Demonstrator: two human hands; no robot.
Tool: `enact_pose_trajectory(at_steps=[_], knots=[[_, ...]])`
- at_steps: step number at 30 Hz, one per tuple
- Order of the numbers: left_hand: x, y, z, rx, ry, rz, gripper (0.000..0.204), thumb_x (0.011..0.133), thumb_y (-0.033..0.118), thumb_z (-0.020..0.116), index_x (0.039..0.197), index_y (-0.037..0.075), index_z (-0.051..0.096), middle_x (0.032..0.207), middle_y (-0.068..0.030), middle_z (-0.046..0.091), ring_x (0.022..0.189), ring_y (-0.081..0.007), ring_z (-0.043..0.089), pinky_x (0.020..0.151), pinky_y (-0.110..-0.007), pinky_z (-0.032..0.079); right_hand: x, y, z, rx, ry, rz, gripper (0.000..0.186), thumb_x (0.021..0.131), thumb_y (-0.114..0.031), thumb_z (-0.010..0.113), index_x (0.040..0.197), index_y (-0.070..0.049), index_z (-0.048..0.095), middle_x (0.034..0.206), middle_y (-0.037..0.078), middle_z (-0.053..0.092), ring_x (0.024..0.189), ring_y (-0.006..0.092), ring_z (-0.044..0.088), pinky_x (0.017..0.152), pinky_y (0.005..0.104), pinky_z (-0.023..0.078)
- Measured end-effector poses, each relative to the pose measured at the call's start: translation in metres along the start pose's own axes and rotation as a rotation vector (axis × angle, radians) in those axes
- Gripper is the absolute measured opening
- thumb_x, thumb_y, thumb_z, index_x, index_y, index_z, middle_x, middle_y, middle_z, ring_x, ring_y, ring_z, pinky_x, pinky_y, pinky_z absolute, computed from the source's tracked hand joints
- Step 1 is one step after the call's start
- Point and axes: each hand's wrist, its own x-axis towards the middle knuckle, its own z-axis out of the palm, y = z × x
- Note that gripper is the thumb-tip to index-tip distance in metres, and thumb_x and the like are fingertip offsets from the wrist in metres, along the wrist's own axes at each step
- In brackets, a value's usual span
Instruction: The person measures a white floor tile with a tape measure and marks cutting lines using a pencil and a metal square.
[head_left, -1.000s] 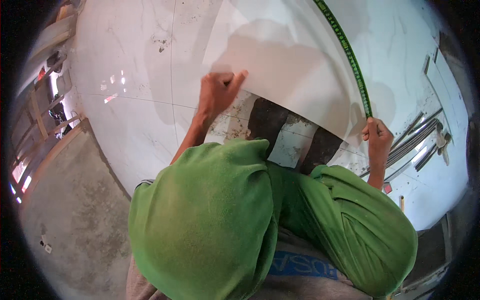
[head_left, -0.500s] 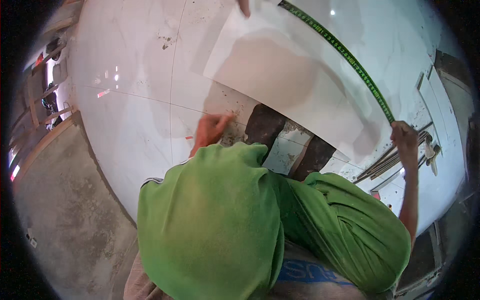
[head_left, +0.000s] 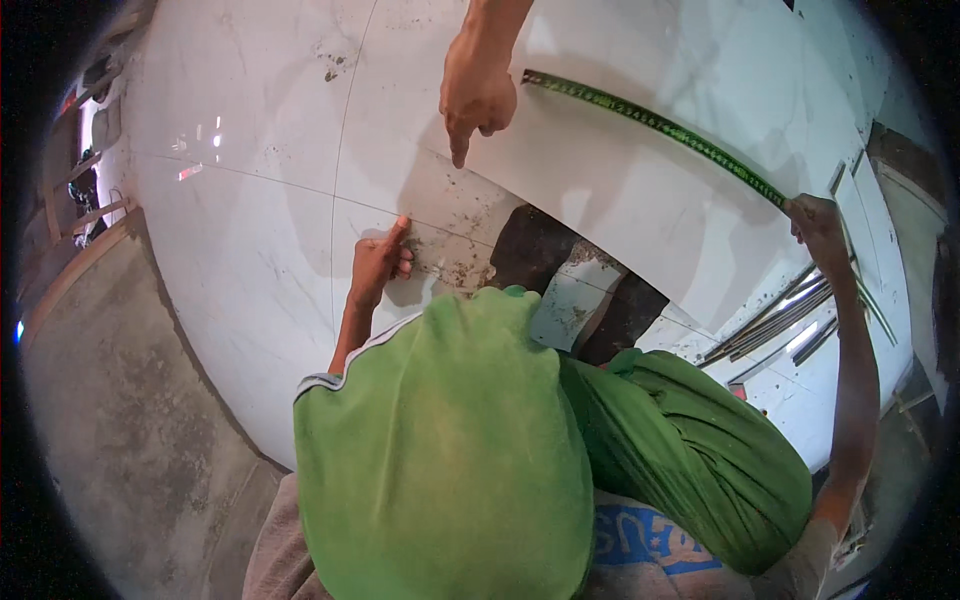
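Bare concrete strip (head_left: 120, 420) along the left edge, beside the glossy white tiled floor (head_left: 240, 230); left hand (head_left: 380, 265) on the floor tiles, forefinger stretched out and pointing along a grout line, other fingers curled under, grasping nothing; another person's hand (head_left: 478, 90) entering from the top, forefinger pointing down at the near corner of the large white tile (head_left: 620, 190), remaining fingers folded in, holding nothing; the large white tile lying loose and raised over the floor, its lower edge overhanging a dark patch of unfinished bed (head_left: 530, 250) with mortar smears and a small tile offcut (head_left: 565, 310); green measuring tape (head_left: 650, 125) laid across the tile's upper face from near the other person's hand to the right edge; right hand (head_left: 820, 225) at the tile's right edge, fingers pinched on the tape's end; bundle of metal strips (head_left: 780, 320) on the floor just below that hand; green trousered knees (head_left: 450, 450) filling the foreground.
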Motion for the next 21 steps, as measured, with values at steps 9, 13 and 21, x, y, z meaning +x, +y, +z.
enact_pose_trajectory(at_steps=[9,13,21], knots=[[-0.008,0.015,0.003,0.044,0.047,-0.052,0.067,0.090,0.067,0.080,0.072,0.004,0.071,0.061,-0.0064,0.066,0.049,-0.0158,0.062,0.048,-0.029,0.048,0.004,0.061,0.027,0.243,0.067,0.032,0.049,0.111,-0.042,0.062,0.080,-0.004,0.069,0.064,0.000,0.056,0.057,0.0089,0.049,0.053,0.0294,0.039],[0.003,0.000,-0.002,0.040,0.036,-0.051,0.067,0.090,0.068,0.080,0.070,0.005,0.069,0.060,-0.0056,0.065,0.048,-0.0160,0.061,0.048,-0.030,0.047,0.010,0.056,0.025,0.274,0.093,-0.065,0.050,0.111,-0.043,0.060,0.082,-0.004,0.070,0.064,0.000,0.057,0.056,0.0087,0.049,0.053,0.0286,0.038],[0.005,0.006,0.001,0.070,0.036,-0.054,0.069,0.089,0.070,0.079,0.069,0.005,0.068,0.060,-0.0063,0.064,0.048,-0.0165,0.061,0.049,-0.030,0.047,0.019,0.041,0.014,0.346,0.079,-0.027,0.046,0.109,-0.036,0.058,0.079,-0.004,0.071,0.060,0.002,0.058,0.051,0.0098,0.050,0.050,0.0287,0.038]])
